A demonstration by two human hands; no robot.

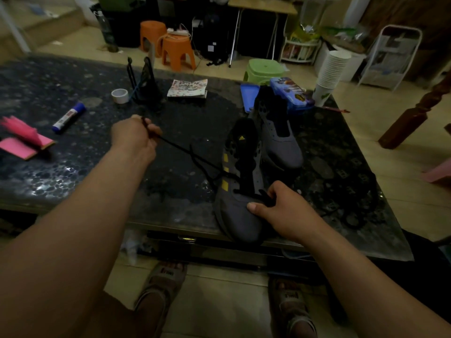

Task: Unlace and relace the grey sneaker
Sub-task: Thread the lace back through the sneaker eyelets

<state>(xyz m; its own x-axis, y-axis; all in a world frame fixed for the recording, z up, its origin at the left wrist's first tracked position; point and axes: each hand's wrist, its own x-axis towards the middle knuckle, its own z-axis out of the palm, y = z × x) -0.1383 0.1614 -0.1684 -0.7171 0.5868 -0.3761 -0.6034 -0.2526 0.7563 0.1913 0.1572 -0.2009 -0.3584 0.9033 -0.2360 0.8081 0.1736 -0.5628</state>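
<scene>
A grey sneaker (238,215) with yellow stripes and a black tongue lies on the dark table, toe toward me at the front edge. A black lace (185,150) runs taut from its lower eyelets up and left to my left hand (134,136), which grips the lace end. My right hand (280,211) rests on the toe and pinches the other part of the lace near the lowest eyelets. A second grey sneaker (280,140) stands just behind, without a visible lace.
On the dark glass table (73,172) lie a glue stick (69,117), pink sticky notes (23,142), a tape roll (120,95), a black wire stand (146,81), a booklet (188,87), a blue pencil case (290,93) and stacked paper cups (329,71). Stools stand behind.
</scene>
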